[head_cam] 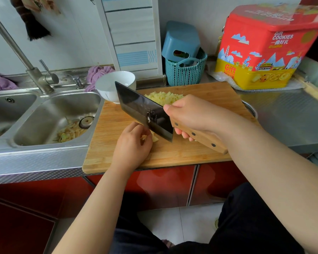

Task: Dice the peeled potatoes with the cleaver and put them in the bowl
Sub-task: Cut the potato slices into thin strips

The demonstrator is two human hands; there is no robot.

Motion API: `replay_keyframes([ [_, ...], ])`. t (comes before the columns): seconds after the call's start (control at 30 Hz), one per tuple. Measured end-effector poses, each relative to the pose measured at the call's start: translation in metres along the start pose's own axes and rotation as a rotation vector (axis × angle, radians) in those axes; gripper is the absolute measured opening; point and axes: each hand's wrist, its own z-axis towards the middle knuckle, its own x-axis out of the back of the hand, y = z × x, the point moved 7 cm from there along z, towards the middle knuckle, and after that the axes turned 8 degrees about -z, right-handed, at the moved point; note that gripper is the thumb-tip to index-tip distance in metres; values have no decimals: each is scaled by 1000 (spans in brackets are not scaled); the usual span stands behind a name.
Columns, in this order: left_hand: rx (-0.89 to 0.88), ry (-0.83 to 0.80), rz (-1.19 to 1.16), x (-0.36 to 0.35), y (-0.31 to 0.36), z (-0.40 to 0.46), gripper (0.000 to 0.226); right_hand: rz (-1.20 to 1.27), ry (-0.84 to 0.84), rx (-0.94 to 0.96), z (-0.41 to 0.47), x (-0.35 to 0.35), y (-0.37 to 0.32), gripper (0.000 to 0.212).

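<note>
My right hand [189,114] grips the wooden handle of a dark cleaver [143,110], whose blade slants across the middle of the bamboo cutting board [173,154]. My left hand [131,143] curls its fingers over a small pale potato piece [154,138] beside the blade's lower edge; most of that piece is hidden. A heap of diced potato [162,97] lies on the far part of the board, partly behind my right hand. A white bowl [112,85] stands at the board's far left corner, with nothing visible inside it.
A steel double sink [44,118] with potato peelings lies to the left, with a tap [42,77] behind it. A teal basket [185,72] and a red-and-yellow cookie tin [261,52] stand behind the board. A metal rim [251,109] peeks out at the board's right edge.
</note>
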Motion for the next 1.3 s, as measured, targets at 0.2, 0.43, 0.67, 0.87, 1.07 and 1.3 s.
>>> replay_keyframes([
  [0.2,-46,-28,63,-4,1,0,4,-40,-30,-12,2,-13,-2,41],
  [0.43,-79,-62,80,-6,1,1,4,-57,-35,-49,8,-22,5,39],
  [0.67,-91,-71,124,-6,2,0,7,-50,0,-59,9,-20,12,39],
  [0.87,-87,-81,130,-5,6,-1,6,30,-16,-106,11,-11,20,32],
  [1.07,-7,-29,77,2,1,-4,4,2,29,-47,4,-2,8,40],
  [1.3,36,13,76,5,-3,-6,8,-55,-28,-10,-1,-14,-4,42],
])
